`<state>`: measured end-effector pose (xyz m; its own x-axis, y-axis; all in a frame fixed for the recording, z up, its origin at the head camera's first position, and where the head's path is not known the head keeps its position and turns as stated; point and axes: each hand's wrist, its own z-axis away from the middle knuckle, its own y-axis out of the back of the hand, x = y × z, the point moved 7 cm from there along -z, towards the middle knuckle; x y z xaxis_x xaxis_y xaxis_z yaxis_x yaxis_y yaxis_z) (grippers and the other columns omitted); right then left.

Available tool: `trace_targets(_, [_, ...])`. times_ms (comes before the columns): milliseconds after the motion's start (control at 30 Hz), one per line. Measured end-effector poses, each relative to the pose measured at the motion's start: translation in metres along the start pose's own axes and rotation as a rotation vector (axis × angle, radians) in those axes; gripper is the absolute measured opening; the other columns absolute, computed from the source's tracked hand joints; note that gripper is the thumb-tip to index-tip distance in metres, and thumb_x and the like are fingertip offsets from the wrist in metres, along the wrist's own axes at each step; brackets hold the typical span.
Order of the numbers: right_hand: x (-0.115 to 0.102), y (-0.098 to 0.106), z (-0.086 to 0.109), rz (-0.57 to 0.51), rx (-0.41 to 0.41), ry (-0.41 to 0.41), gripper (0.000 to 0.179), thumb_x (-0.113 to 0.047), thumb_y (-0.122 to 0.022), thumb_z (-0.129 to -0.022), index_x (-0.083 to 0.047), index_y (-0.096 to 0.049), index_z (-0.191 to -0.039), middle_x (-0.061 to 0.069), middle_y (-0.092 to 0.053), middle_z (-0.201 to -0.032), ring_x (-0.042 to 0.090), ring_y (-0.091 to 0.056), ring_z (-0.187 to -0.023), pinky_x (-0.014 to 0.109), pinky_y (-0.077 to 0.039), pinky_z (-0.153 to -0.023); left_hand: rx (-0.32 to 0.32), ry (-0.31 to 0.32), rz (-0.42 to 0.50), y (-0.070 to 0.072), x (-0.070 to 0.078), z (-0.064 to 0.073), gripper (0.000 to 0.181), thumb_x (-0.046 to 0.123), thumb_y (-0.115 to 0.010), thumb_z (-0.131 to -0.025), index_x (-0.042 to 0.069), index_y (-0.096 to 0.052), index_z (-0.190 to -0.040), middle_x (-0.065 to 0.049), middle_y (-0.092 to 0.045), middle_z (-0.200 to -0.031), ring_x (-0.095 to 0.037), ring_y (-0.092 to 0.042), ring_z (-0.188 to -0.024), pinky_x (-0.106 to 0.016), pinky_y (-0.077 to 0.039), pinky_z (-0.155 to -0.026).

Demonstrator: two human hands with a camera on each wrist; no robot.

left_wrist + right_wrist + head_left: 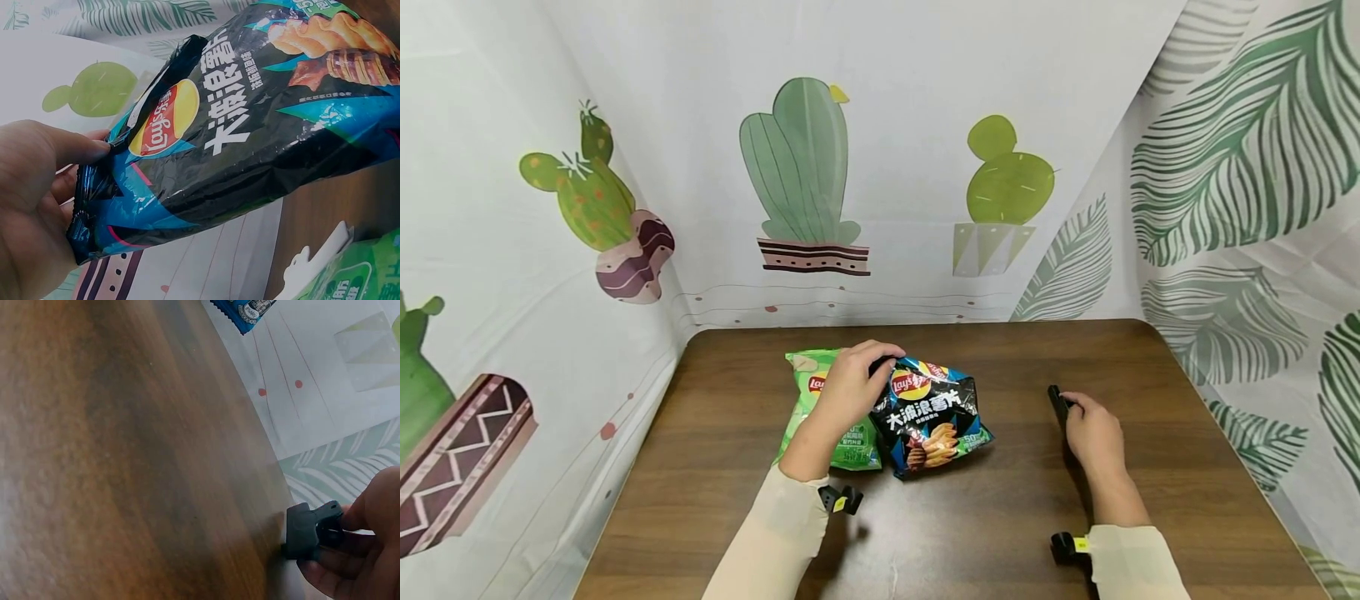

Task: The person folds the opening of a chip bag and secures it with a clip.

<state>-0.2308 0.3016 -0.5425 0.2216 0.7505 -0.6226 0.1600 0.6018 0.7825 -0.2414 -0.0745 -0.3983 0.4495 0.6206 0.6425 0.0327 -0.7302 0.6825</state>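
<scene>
My left hand [847,392] grips the crimped end of a black and blue bag of Lay's chips [936,412], thumb on the front in the left wrist view, fingers partly hidden behind. The bag is tilted, its front facing up. A green bag of Lay's chips [859,446] lies on the table beside it, partly covered by my left hand and forearm. A white clip [319,259] shows along the green bag in the left wrist view. Off to the right, my right hand [1097,437] pinches a black clip [303,531] between thumb and fingers, low over the table.
The brown wooden table [955,533] carries both bags. Behind it hangs a white cloth [910,183] printed with cacti and leaves, close to the table's far edge. Black wrist cameras [842,500] sit on both wrists, by the cream sleeves [782,521].
</scene>
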Motion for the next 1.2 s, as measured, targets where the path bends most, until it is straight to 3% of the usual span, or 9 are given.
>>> trace_targets(100, [0.001,-0.002,0.001,-0.024,-0.020,-0.022,0.046,-0.025,-0.032,-0.107,-0.006,-0.062,-0.135,0.032,-0.058,-0.137,0.050,-0.059,-0.114,0.060,-0.048,-0.091,-0.002,0.003,-0.002,0.000,0.000,0.000,0.021,0.014,-0.060,-0.102,0.016,-0.073,-0.119,-0.003,-0.073,-0.115,-0.018,-0.067,-0.093,-0.041,-0.053,-0.089])
trace_targets(200, [0.000,-0.003,0.002,-0.035,-0.018,-0.011,0.049,-0.036,-0.037,-0.108,-0.004,-0.061,-0.136,0.031,-0.059,-0.137,0.052,-0.056,-0.121,0.062,-0.045,-0.098,-0.003,0.003,-0.005,0.000,0.000,0.000,0.021,0.014,-0.060,-0.102,0.015,-0.073,-0.119,-0.003,-0.073,-0.115,-0.019,-0.068,-0.096,-0.043,-0.053,-0.092])
trace_targets(400, [-0.009,0.000,0.005,-0.043,0.011,0.034,0.040,-0.031,-0.050,-0.105,-0.007,-0.062,-0.134,0.030,-0.062,-0.132,0.050,-0.060,-0.116,0.060,-0.048,-0.091,-0.002,0.002,-0.015,0.001,0.000,0.000,0.021,0.014,-0.061,-0.102,0.016,-0.074,-0.118,-0.002,-0.073,-0.115,-0.022,-0.070,-0.104,-0.050,-0.046,-0.109])
trace_targets(633, [-0.014,-0.001,0.007,-0.056,-0.035,0.026,0.053,-0.031,-0.055,-0.104,-0.005,-0.046,-0.149,0.028,-0.060,-0.134,0.045,-0.061,-0.115,0.059,-0.048,-0.092,0.006,-0.007,-0.025,0.000,0.001,0.000,0.020,0.014,-0.062,-0.101,0.017,-0.074,-0.117,-0.002,-0.074,-0.114,-0.022,-0.070,-0.106,-0.051,-0.044,-0.111])
trace_targets(833, [-0.019,-0.002,0.007,-0.067,-0.042,0.070,0.048,-0.035,-0.056,-0.103,-0.003,-0.056,-0.139,0.029,-0.063,-0.130,0.043,-0.064,-0.114,0.057,-0.050,-0.093,0.002,-0.007,-0.026,0.000,0.001,0.000,0.020,0.014,-0.062,-0.101,0.016,-0.074,-0.118,-0.003,-0.074,-0.114,-0.023,-0.070,-0.107,-0.051,-0.044,-0.111])
trace_targets(1033, [-0.027,-0.002,0.008,-0.088,-0.014,0.125,0.041,-0.036,-0.058,-0.103,-0.011,-0.061,-0.136,0.023,-0.066,-0.116,0.034,-0.064,-0.096,0.040,-0.051,-0.075,-0.007,-0.005,-0.023,-0.001,0.001,-0.001,0.021,0.014,-0.061,-0.101,0.017,-0.074,-0.118,-0.002,-0.073,-0.116,-0.022,-0.070,-0.109,-0.050,-0.043,-0.112])
trace_targets(1200, [-0.034,-0.004,0.008,-0.153,-0.061,0.153,0.048,-0.042,-0.056,-0.103,-0.011,-0.058,-0.140,0.023,-0.068,-0.125,0.035,-0.067,-0.108,0.035,-0.053,-0.080,-0.009,-0.008,-0.025,-0.001,0.001,-0.002,0.021,0.014,-0.061,-0.101,0.018,-0.074,-0.118,-0.001,-0.074,-0.116,-0.022,-0.069,-0.110,-0.050,-0.044,-0.112])
